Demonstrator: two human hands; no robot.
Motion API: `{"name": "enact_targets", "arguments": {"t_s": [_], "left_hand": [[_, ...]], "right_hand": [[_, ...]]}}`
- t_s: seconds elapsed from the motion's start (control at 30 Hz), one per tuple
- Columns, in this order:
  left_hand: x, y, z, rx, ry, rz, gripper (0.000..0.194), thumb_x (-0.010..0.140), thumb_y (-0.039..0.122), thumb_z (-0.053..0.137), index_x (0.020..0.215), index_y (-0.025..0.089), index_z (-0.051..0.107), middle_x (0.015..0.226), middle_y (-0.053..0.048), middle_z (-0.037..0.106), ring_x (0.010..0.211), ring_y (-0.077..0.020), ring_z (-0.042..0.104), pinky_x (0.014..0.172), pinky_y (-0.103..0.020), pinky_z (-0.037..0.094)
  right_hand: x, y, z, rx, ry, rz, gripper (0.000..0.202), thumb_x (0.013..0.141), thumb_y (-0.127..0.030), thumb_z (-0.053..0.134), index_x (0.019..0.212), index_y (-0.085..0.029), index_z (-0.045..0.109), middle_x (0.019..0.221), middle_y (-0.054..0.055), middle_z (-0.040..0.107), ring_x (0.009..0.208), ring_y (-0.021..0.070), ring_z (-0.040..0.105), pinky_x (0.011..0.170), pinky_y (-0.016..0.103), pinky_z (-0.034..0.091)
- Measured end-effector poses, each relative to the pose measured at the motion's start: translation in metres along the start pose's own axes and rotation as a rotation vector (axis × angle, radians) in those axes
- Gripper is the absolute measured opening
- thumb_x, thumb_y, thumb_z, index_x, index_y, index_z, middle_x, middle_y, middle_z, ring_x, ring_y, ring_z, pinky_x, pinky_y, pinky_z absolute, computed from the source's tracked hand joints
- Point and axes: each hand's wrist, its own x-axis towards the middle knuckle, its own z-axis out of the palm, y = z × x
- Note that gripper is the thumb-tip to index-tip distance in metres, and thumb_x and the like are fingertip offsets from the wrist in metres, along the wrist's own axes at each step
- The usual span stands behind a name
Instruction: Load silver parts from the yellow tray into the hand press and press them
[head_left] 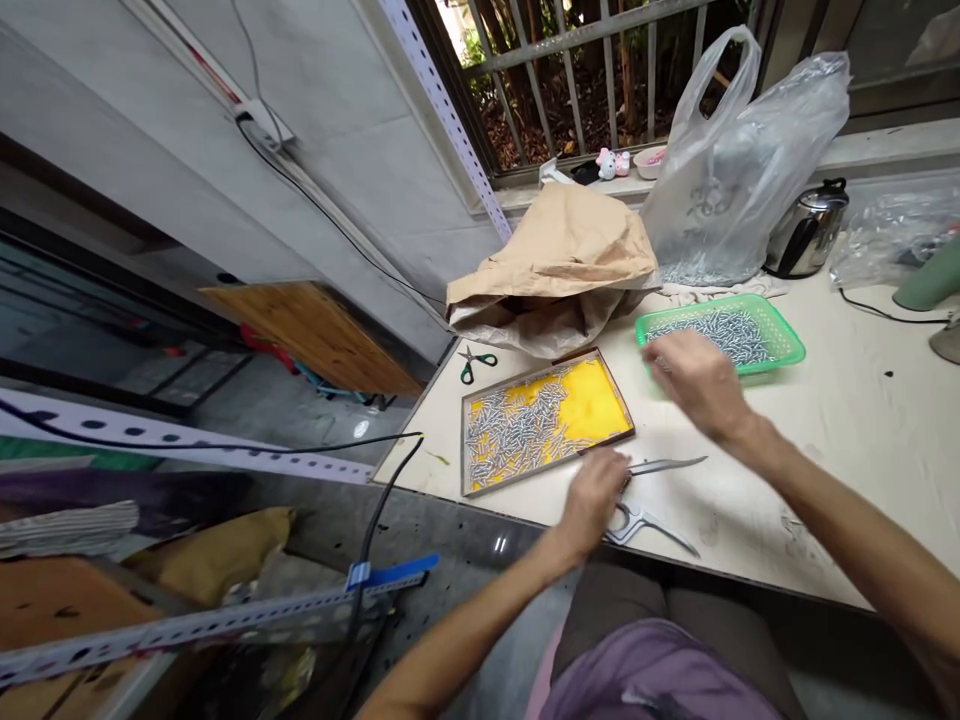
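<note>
My left hand point(595, 497) is at the near right corner of a shallow tray point(547, 468), its fingers curled down. What they grip is hidden. Silvery screw-like pieces point(514, 428) cover much of the tray's yellow bottom. Beside that hand, a long metal blade point(667, 465) and a grey metal tool with a ring handle point(637, 522) lie on the table. My right hand point(696, 382), slightly blurred, is over the near left edge of a green plastic basket point(787, 348). Its fingers look bent together; their contents are hidden. More small metal pieces point(739, 335) fill the basket.
Small green-handled scissors point(477, 366) lie left of the tray. Behind it slumps a brown paper bag point(562, 245). A clear plastic bag point(720, 200) and a steel kettle point(808, 230) stand at the back by the barred window. A black cable point(367, 530) hangs off the left edge.
</note>
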Motion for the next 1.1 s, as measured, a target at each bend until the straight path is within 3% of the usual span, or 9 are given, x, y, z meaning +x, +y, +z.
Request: {"name": "enact_targets", "arguments": {"t_s": [0.07, 0.17, 0.27, 0.37, 0.47, 0.57, 0.67, 0.9, 1.1], "left_hand": [[0.018, -0.028, -0.016, 0.129, -0.01, -0.139, 0.027, 0.095, 0.019, 0.042, 0.102, 0.018, 0.068, 0.095, -0.009, 0.067, 0.093, -0.0216, 0.058, 0.081, -0.038, 0.05], [0.04, -0.061, -0.032, 0.176, -0.202, -0.179, 0.02, 0.091, 0.021, 0.052, 0.086, 0.016, 0.071, 0.084, -0.008, 0.064, 0.086, -0.0209, 0.054, 0.073, -0.032, 0.046], [0.051, -0.076, -0.035, 0.147, -0.424, -0.114, 0.02, 0.089, 0.02, 0.055, 0.078, 0.016, 0.071, 0.079, -0.008, 0.062, 0.084, -0.0196, 0.052, 0.07, -0.029, 0.042], [0.058, -0.081, -0.031, 0.141, -0.543, -0.058, 0.021, 0.089, 0.02, 0.054, 0.074, 0.015, 0.069, 0.079, -0.008, 0.062, 0.084, -0.0197, 0.051, 0.07, -0.028, 0.04], [0.063, -0.08, -0.033, 0.148, -0.559, -0.073, 0.018, 0.084, 0.014, 0.055, 0.07, 0.014, 0.067, 0.078, -0.008, 0.062, 0.082, -0.0192, 0.053, 0.069, -0.028, 0.04], [0.062, -0.074, -0.043, 0.064, -0.419, -0.19, 0.015, 0.079, 0.009, 0.055, 0.07, 0.014, 0.066, 0.076, -0.007, 0.064, 0.078, -0.0175, 0.056, 0.071, -0.027, 0.042], [0.05, -0.06, -0.052, -0.186, -0.281, -0.377, 0.01, 0.078, 0.017, 0.057, 0.075, 0.016, 0.067, 0.076, -0.004, 0.067, 0.072, -0.0151, 0.058, 0.068, -0.025, 0.044], [-0.008, -0.018, -0.026, -0.71, -0.434, -0.899, 0.035, 0.064, 0.047, 0.069, 0.069, 0.013, 0.065, 0.052, 0.003, 0.054, 0.044, -0.0068, 0.041, 0.044, -0.019, 0.031], [-0.02, -0.009, -0.016, -0.718, -0.416, -0.963, 0.032, 0.059, 0.043, 0.072, 0.064, 0.013, 0.063, 0.052, 0.003, 0.056, 0.048, -0.0074, 0.044, 0.048, -0.02, 0.033]], "right_hand": [[0.009, 0.028, -0.012, -0.133, 0.018, 0.09, 0.026, 0.095, -0.021, 0.039, 0.095, -0.015, 0.064, 0.088, 0.011, 0.064, 0.085, 0.0233, 0.052, 0.072, 0.034, 0.035], [0.005, 0.043, -0.018, -0.224, 0.031, 0.13, 0.023, 0.094, -0.025, 0.044, 0.099, -0.016, 0.064, 0.091, 0.011, 0.065, 0.086, 0.025, 0.052, 0.073, 0.036, 0.035], [-0.018, 0.029, -0.012, -0.194, 0.005, 0.079, 0.022, 0.094, -0.024, 0.045, 0.1, -0.017, 0.064, 0.093, 0.009, 0.066, 0.086, 0.0237, 0.053, 0.073, 0.035, 0.035], [-0.048, 0.008, -0.004, -0.108, -0.049, 0.014, 0.02, 0.094, -0.022, 0.045, 0.096, -0.017, 0.065, 0.092, 0.008, 0.068, 0.085, 0.0222, 0.055, 0.074, 0.034, 0.036], [-0.079, -0.005, 0.002, -0.029, -0.071, 0.0, 0.018, 0.093, -0.019, 0.047, 0.094, -0.016, 0.065, 0.093, 0.008, 0.068, 0.085, 0.0213, 0.056, 0.076, 0.033, 0.037], [-0.109, -0.012, 0.006, 0.033, -0.119, 0.011, 0.017, 0.093, -0.018, 0.047, 0.091, -0.017, 0.064, 0.09, 0.007, 0.068, 0.083, 0.0208, 0.056, 0.074, 0.032, 0.038], [-0.137, -0.021, 0.007, 0.145, -0.247, 0.025, 0.014, 0.092, -0.019, 0.049, 0.09, -0.017, 0.063, 0.086, 0.006, 0.066, 0.079, 0.0196, 0.056, 0.07, 0.031, 0.039], [-0.171, -0.047, 0.013, 0.276, -0.504, 0.088, 0.005, 0.089, -0.02, 0.055, 0.09, -0.018, 0.06, 0.088, 0.006, 0.06, 0.075, 0.018, 0.054, 0.065, 0.029, 0.039], [-0.18, -0.052, 0.025, 0.269, -0.552, 0.099, 0.013, 0.091, -0.018, 0.05, 0.08, -0.019, 0.057, 0.079, 0.004, 0.058, 0.071, 0.0165, 0.052, 0.063, 0.028, 0.036]]}}
